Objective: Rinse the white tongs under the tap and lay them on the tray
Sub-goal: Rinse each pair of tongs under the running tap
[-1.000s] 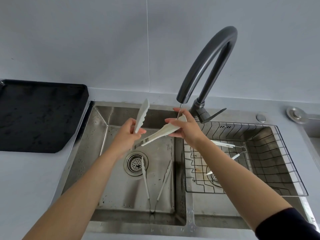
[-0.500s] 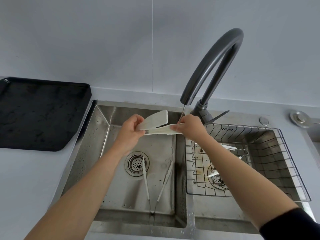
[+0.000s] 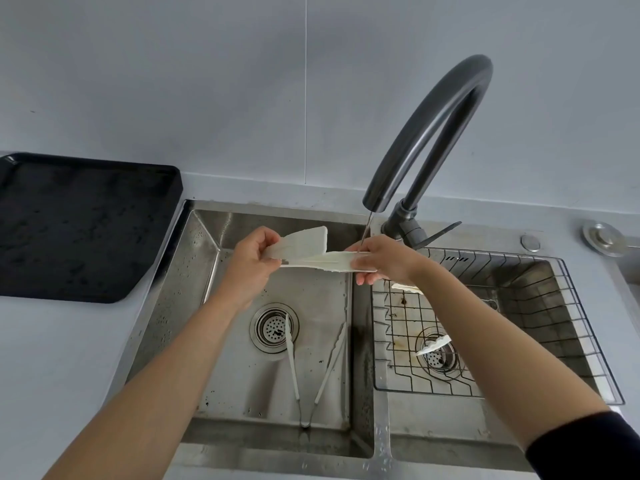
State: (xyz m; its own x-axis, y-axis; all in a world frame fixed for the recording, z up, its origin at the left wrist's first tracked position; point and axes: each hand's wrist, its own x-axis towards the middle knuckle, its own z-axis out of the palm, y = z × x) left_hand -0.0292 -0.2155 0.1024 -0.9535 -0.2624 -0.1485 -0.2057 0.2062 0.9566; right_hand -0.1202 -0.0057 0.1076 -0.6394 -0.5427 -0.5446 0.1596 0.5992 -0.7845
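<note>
Both my hands hold the white tongs (image 3: 313, 252) level above the left sink basin. My left hand (image 3: 251, 263) grips their hinge end. My right hand (image 3: 382, 259) pinches the tip of the lower arm, right under the thin stream from the dark curved tap (image 3: 429, 133). The upper arm of the tongs sticks up and back, free. The black tray (image 3: 79, 226) lies on the counter to the left of the sink, with water drops on it.
A second pair of slim white tongs (image 3: 311, 368) lies spread in the left basin (image 3: 207, 323) beside the drain (image 3: 275, 327). The right basin holds a wire rack (image 3: 540, 306) with another white utensil (image 3: 433, 346) in it. Grey wall behind.
The tongs have swung from a steep spread to lying level. My right hand has slid to the tip under the stream. The upper arm has folded down closer to the lower one.
</note>
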